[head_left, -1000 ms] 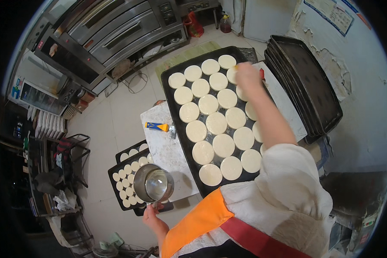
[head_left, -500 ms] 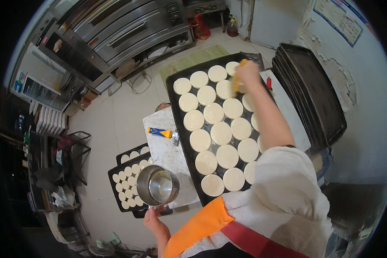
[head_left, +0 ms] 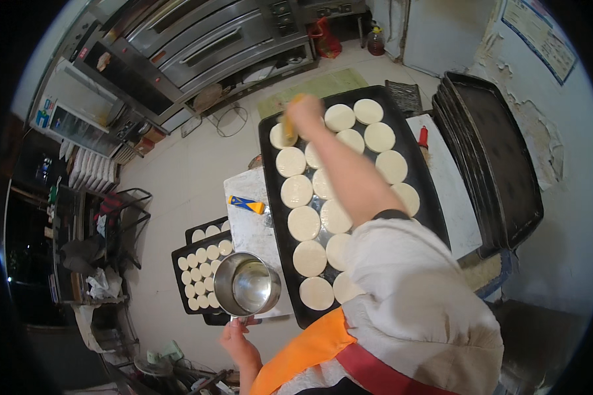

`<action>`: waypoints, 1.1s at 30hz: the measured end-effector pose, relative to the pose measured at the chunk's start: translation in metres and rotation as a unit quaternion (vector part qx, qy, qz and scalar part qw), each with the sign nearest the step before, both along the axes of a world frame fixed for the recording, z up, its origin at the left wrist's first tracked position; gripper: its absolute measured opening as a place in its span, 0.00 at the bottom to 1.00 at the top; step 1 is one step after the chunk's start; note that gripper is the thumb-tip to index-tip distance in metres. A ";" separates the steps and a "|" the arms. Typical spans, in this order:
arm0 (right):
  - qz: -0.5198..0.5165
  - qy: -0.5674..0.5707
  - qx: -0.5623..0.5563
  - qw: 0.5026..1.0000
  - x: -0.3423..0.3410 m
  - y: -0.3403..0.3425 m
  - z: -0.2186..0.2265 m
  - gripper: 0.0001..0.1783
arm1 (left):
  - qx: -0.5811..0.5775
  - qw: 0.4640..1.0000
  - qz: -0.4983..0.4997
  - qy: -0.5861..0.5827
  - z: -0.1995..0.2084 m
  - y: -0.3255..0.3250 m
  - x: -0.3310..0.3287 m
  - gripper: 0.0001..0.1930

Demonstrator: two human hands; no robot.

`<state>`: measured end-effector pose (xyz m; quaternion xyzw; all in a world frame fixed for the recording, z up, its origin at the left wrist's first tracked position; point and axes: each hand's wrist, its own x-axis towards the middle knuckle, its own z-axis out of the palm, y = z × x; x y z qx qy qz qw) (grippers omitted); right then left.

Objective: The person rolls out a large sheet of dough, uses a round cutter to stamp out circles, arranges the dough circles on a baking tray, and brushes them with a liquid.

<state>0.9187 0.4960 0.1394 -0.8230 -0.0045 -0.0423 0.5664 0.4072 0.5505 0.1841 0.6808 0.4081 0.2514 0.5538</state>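
A large black baking tray (head_left: 418,178) lies on the white table (head_left: 244,227), set with rows of round flat pale dough discs (head_left: 304,224). Over the far left corner of that tray, my right hand (head_left: 306,118) is closed on a yellow-handled pastry brush (head_left: 289,128). The brush, somewhat blurred, is at a disc there. My left hand (head_left: 237,343) grips the handle of a steel pot (head_left: 221,280) left of the tray's near end; a shallow clear liquid seems to be inside. My right forearm and sleeve hide several discs.
A scraper with a blue and yellow handle (head_left: 246,204) lies on the table left of the tray. Smaller trays of discs (head_left: 190,254) sit lower left. Stacked black trays (head_left: 501,164) stand at right, near a red-handled tool (head_left: 423,136). Steel ovens (head_left: 211,52) line the back.
My right hand has swept the brush leftward, from the tray's far right corner to its far left corner. The left hand still holds the pot. The whole view has shifted slightly.
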 end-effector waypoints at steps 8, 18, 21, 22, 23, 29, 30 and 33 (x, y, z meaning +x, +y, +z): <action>-0.018 -0.104 -0.353 0.930 0.028 -0.167 0.055 0.11 | -0.035 0.998 0.055 -0.002 -0.025 -0.027 -0.034 0.18; 0.358 -0.346 -0.136 0.857 -0.206 -0.193 0.020 0.06 | 0.005 0.999 0.010 0.052 -0.013 -0.048 -0.025 0.15; 0.366 -0.268 0.060 0.889 -0.276 -0.189 0.057 0.08 | -0.021 0.999 0.025 0.012 -0.033 -0.048 -0.042 0.15; 0.398 -0.272 0.080 0.873 -0.298 -0.184 0.069 0.08 | 0.000 1.000 0.020 0.020 -0.035 -0.050 -0.049 0.16; 0.435 -0.255 0.108 0.857 -0.321 -0.179 0.075 0.09 | 0.029 0.998 0.036 0.052 -0.046 -0.051 -0.061 0.19; 0.641 -0.308 0.014 0.703 -0.447 -0.125 0.075 0.14 | 0.112 0.989 0.090 0.040 -0.036 -0.069 -0.165 0.21; 0.678 -0.286 -0.003 0.677 -0.466 -0.117 0.070 0.17 | 0.115 0.987 0.111 0.028 -0.040 -0.076 -0.191 0.21; 0.729 -0.190 -0.058 0.655 -0.527 -0.105 0.065 0.20 | 0.055 0.971 0.226 0.044 -0.057 -0.104 -0.277 0.22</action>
